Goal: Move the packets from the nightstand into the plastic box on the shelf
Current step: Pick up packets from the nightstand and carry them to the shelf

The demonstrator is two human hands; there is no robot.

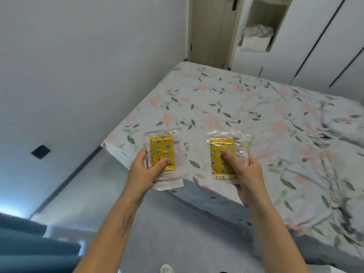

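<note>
Packets in both hands, held out over the near edge of the bed [266, 119]. Left hand [144, 170] pinches a small stack of clear-sleeved packets [162, 152], thumb pressed on the yellow face, fingers behind; several sleeve edges fan out below the palm, exact count unclear. Right hand [247, 174] grips a second stack [222, 156] the same way, thumb on the yellow front, fingers wrapped behind the right edge. Both stacks face the camera, long axis running 6 to 12 o'clock, roughly upright; left stack's top leans slightly toward 1 o'clock, and the right one shows a printed strip at its lower end. Stacks sit side by side, well apart, left at about 9 o'clock from the right. Bed with floral sheet fills 12 to 4 o'clock behind them. Open shelf niche [258, 32] in the white wardrobe at 12 o'clock, far end of the room, holds a pale box-like container [254, 43] with crumpled stuff on top; too blurred to tell if it's plastic.
</note>
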